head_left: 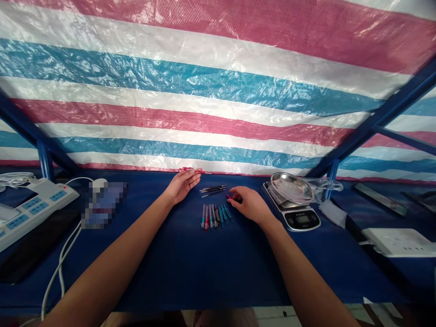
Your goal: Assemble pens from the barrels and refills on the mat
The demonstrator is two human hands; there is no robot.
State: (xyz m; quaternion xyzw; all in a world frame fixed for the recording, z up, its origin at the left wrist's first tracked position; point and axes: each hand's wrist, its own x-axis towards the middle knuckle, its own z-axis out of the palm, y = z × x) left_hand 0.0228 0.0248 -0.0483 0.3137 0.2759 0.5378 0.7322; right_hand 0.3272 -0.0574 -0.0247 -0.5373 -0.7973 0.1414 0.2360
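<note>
My left hand (184, 185), palm up with the fingers curled, holds thin red-tipped pen refills (189, 170) near the back edge of the blue table. To its right, my right hand (245, 202) is closed around a small red piece (229, 197) at the fingertips. Between the hands lie several dark thin refills (213, 190). Just in front of them is a row of clear pen barrels (210, 217) with red, grey and blue parts. Teal pen parts (225, 214) lie at the right end of that row.
A kitchen scale (301, 220) with a metal bowl (291, 187) stands right of my right hand. Power strips (37, 206) and white cables lie at the left, another white strip (400, 242) at the right. Striped sheeting (211, 86) hangs behind the table (204, 272).
</note>
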